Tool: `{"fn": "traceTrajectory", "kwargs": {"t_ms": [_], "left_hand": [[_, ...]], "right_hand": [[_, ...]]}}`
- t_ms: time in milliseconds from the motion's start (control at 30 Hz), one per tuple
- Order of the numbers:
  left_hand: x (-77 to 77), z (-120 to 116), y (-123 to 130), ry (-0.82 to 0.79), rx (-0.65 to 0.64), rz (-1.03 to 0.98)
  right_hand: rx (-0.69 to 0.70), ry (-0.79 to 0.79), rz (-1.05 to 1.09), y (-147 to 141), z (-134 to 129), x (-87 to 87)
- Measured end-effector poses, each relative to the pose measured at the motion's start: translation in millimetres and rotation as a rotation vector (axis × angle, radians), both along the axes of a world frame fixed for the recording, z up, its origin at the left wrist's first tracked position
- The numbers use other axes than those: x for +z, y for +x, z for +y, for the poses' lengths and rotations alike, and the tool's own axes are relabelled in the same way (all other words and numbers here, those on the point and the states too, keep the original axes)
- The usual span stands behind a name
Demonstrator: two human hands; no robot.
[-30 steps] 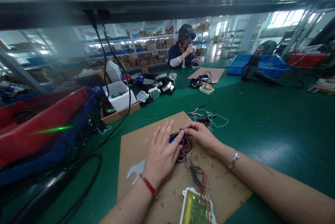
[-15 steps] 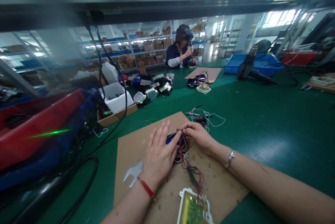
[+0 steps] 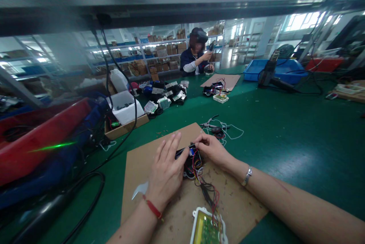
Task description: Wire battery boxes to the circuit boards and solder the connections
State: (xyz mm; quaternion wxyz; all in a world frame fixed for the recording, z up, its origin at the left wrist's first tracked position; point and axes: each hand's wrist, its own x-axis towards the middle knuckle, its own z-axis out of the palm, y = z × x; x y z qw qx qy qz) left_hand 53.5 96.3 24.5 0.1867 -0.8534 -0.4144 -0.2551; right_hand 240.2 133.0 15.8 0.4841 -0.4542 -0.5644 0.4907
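On cardboard (image 3: 142, 160), left hand (image 3: 165, 171) and right hand (image 3: 212, 150) half-hide wired housing (image 3: 191, 166).

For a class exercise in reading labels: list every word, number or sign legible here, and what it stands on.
Nothing can be read. White labels on the black units and cartons on the shelves are too small and blurred, as are any marks on the circuit board in its white housing.

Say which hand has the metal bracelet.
The right hand: a silver-coloured bracelet sits at its wrist, while the left hand wears a red cord instead.
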Motion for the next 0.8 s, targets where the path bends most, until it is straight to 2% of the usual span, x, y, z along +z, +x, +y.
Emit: {"fn": "traceTrajectory", "kwargs": {"t_ms": [167, 367, 467, 667, 800], "left_hand": [[8.0, -4.1, -21.7, 0.064, -0.014, 0.020], [13.2, -7.5, -37.9, 0.035, 0.008, 0.014], [9.9, -12.5, -40.7, 0.008, -0.009, 0.010], [-6.6, -34.9, -50.0, -0.046, -0.049, 0.042], [-10.9, -42.2, -53.3, -0.069, -0.060, 0.067]], "right_hand": [[-0.004, 0.013, -0.005, 0.0, 0.0, -1.0], [0.004, 0.024, -0.014, 0.6, 1.3, -2.2], [0.002, 0.029, -0.027, 0.6, 1.8, -3.8], [-0.002, 0.038, -0.065, 2.0, 3.1, -7.8], [0.007, 0.041, -0.083, 2.8, 3.5, -7.9]]}}
